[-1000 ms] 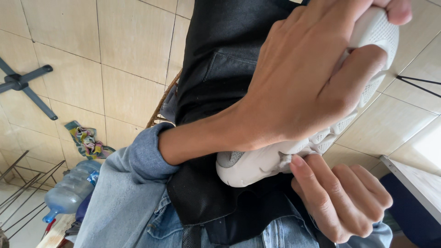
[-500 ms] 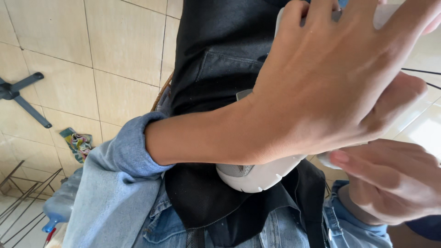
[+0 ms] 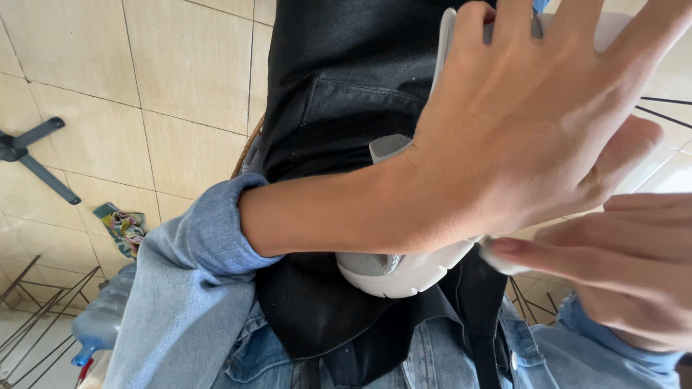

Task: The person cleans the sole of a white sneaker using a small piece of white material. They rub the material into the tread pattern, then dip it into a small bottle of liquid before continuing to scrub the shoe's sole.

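Left hand (image 3: 533, 137) now closer to the lens than a second ago, fingers spread around a white shoe (image 3: 404, 270), heel at six o'clock against the black apron (image 3: 339, 108). Right hand (image 3: 620, 266) at four o'clock, fingers pressed together, pinching a white wipe (image 3: 497, 253) at the sole: cleaning apparently under way.

White shoe (image 3: 404, 270) with a grey mesh patch; black apron (image 3: 346, 94); blue denim sleeve (image 3: 194, 259) and jeans (image 3: 432, 360); beige floor tiles (image 3: 144, 79) with dark joints; a multicoloured patterned rag (image 3: 124, 227); pale blue bottle (image 3: 97, 324)
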